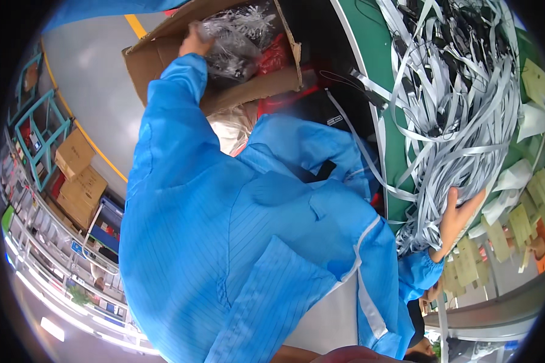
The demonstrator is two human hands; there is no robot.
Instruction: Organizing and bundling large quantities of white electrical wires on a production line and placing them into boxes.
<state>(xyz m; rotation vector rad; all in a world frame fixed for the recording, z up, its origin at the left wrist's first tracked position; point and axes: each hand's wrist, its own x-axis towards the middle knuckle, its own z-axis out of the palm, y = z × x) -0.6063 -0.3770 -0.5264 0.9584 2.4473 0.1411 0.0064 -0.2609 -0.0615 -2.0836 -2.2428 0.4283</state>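
The left hand [195,41] reaches over the side of an open cardboard box [242,95], its fingers at clear plastic bags [230,51] that lie inside; motion blurs the fingertips, so whether they pinch the plastic or only touch it cannot be told. A red bag [274,55] sits in the same box, beside the clear ones and near the right-hand wall. On the person's other side, well apart from the box, a large tangled heap of pale grey flat straps [460,160] covers much of a green table [395,112], with dark pieces [460,57] mixed in among the straps toward the far end. The right hand [455,222] is spread at the near end of this heap — thumb raised and standing away from the fingers, the inner side of the hand against the straps, the fingertips partly hard to make out. One loose strap [358,140] runs out over the table's left edge and curves back toward the heap. Pale yellow slips [466,260] hang just beyond the right hand. Both forearms are in blue striped sleeves [178,115]. Far to the left, brown cartons [80,190] are stacked beside a teal metal frame [47,136], and a yellow line [97,153] crosses the grey floor [94,78].
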